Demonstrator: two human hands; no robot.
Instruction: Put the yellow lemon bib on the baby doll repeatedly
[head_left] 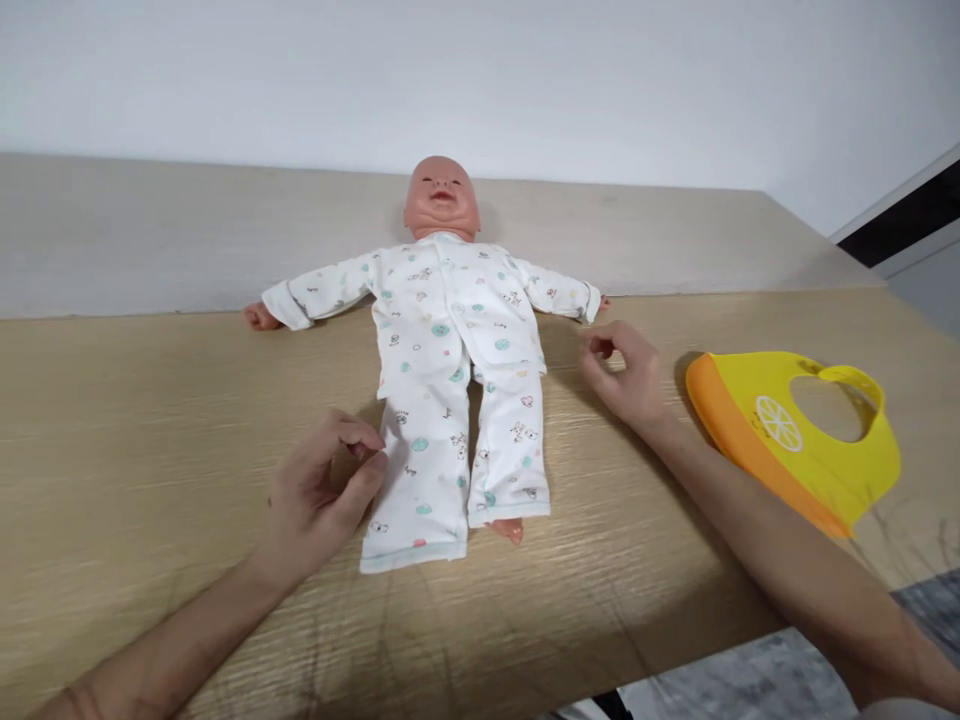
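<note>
A baby doll (442, 205) lies on its back with arms spread, dressed in a white printed top (461, 315) and matching trousers (427, 480). My left hand (319, 495) is at the outer edge of the trouser leg on the left, thumb and forefinger closed at the fabric. That leg's cuff covers the foot, while a bare foot (508, 529) pokes out of the other cuff. To the right of the doll, just below its sleeve, my right hand (626, 375) is apart from the clothes, fingers loosely curled, nothing visible in it.
A yellow bib (825, 450) with an orange pocket and a lemon-slice print lies at the right, beyond my right forearm. The wooden table (150, 440) meets a pale raised panel (150, 235) and a white wall behind the doll.
</note>
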